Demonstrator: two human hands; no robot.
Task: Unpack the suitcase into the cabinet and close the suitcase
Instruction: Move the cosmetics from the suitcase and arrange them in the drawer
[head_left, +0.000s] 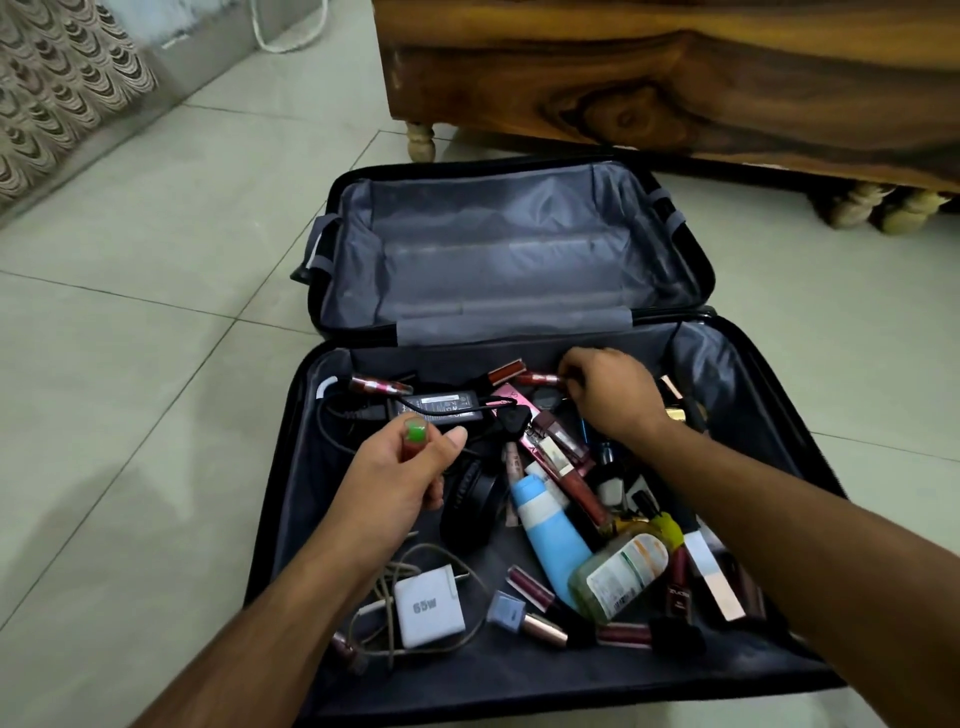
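Open black suitcase (363, 691) lying flat on the tiled floor (156, 338), its far half bare grey lining, its near half strewn with cosmetics, a blue bottle (545, 530) and a white 65W charger (428, 608). Left hand (400, 478) pinches a small green-tipped item (415, 432) above the black power adapter (441, 408); right hand (608, 387), fingers curled, grips a dark red lip-gloss tube (540, 379) at the far edge of the near half

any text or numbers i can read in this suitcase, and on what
"65W" on the white charger.
Label on the black power adapter: print too small to read.
Label on the clear bottle: blurred.
Dark red tube: lettering unreadable.
Pink box: print unclear.
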